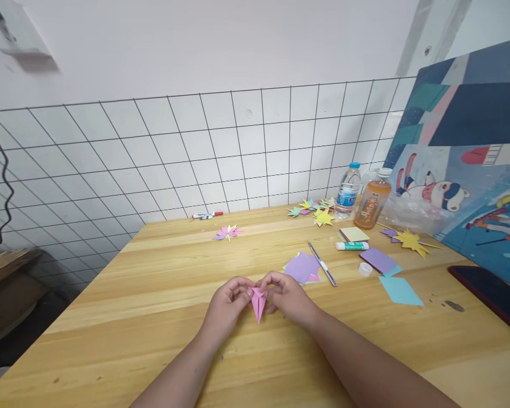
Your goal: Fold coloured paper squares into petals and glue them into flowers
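Note:
A piece of folded pink paper [258, 306] tapers to a point toward me, with a crease or slit down its middle. My left hand [232, 300] pinches its upper left side between thumb and fingers. On the other side, my right hand [285, 297] grips the upper right edge, its fingers curled. Both hands are just above the wooden table [153, 317]. The fingers cover part of the paper's top. Just beyond my right hand lie purple paper pieces [301, 267] with other colours beneath, and a slim pen-like cutter [323, 265].
A glue stick [352, 246], tape roll [365, 269], purple sheets [380, 260] and a blue sheet [402, 290] lie to the right. Behind stand a water bottle [348, 191] and an orange drink bottle [373, 199]. Paper leaf shapes [323, 217] and markers [207, 215] lie farther back.

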Tool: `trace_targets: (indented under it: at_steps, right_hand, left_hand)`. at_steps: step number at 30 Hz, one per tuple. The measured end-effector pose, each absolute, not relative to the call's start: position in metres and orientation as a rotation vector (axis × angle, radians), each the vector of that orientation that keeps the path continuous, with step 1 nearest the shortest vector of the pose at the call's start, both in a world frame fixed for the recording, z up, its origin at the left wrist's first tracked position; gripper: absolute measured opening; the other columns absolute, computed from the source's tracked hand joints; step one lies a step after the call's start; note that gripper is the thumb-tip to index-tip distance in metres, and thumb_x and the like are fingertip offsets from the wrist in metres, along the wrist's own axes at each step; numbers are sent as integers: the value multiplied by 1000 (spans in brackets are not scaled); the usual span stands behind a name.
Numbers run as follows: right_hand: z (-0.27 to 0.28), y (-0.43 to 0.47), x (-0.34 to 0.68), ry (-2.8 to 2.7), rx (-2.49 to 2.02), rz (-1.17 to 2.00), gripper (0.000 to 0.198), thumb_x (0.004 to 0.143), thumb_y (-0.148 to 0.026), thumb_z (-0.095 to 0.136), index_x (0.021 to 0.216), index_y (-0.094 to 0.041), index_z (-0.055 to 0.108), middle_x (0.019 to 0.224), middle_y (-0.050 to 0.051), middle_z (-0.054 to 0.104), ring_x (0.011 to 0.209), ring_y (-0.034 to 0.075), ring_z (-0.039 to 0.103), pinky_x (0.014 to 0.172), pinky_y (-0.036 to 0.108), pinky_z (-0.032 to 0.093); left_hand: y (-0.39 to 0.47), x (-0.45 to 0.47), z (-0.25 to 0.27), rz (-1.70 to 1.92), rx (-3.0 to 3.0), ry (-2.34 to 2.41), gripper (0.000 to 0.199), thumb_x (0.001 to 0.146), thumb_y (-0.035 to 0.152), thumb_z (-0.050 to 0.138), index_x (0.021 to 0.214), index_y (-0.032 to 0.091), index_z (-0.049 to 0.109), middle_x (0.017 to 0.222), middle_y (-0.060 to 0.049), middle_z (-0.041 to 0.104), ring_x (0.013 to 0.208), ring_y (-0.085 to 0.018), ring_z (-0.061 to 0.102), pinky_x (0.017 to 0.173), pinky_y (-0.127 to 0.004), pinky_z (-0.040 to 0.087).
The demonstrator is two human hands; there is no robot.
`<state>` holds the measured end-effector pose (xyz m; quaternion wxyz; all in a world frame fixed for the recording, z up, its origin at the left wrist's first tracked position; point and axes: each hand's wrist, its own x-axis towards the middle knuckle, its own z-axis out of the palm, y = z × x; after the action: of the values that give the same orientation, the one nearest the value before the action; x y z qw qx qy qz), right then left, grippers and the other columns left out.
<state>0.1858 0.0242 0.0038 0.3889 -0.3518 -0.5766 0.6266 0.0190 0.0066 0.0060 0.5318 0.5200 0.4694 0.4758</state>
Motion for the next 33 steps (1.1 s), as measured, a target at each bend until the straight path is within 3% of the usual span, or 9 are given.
trace_targets:
  at_steps: [4,7,11,17,22,28,33]
  right_hand:
    - [-2,25,182,-1472,-971,1543,6,73,-22,54,76,-17,55,66,-2,61,59,12,61,54,23,48]
    - [-5,25,181,-1483,-972,1498,5,70,-18,51,73,-17,56,63,-2,60,58,12,60,55,24,49]
    - [-3,25,181,-1477,-957,1485,5,68,-18,51,70,-16,55,63,-1,60,59,12,60,56,25,50]
    - [1,28,184,-1357,-1040,1595,22,74,-30,50,91,-18,58,81,1,63,68,15,63,54,27,52]
    - [0,27,180,-1468,-1156,1497,23,73,-38,57,69,-16,52,58,-1,58,51,11,56,49,22,47]
    - [-10,29,181,-1609,-1089,1323,20,76,-35,57,68,-17,54,60,-1,59,53,11,55,52,23,46]
    - [-11,30,184,-1641,-1075,1252,19,79,-34,56,70,-17,56,64,0,60,59,13,56,56,24,46]
  left_hand:
    - [9,15,3,1091,1136,1097,32,71,44,65,85,16,63,64,-2,65,57,-14,57,54,-23,42]
    - [10,14,1,1049,1171,1125,39,74,52,59,80,14,63,60,-3,63,53,-13,55,50,-22,40]
    - [10,16,1,1029,1234,1204,37,68,51,66,67,15,60,54,-1,59,48,-11,51,48,-21,38]
    - [8,19,1,1070,1334,1225,31,74,46,61,66,16,57,54,2,55,49,-11,47,50,-21,37]
    - [6,17,1,1107,1515,1332,27,79,40,56,65,17,57,56,2,53,54,-12,48,53,-21,37]
    - [6,17,5,1023,1632,1348,28,78,44,56,71,17,63,68,-2,64,66,-17,56,62,-25,43]
    - [6,20,5,1039,1587,1350,28,77,43,58,69,17,63,65,-1,62,63,-16,54,61,-23,41]
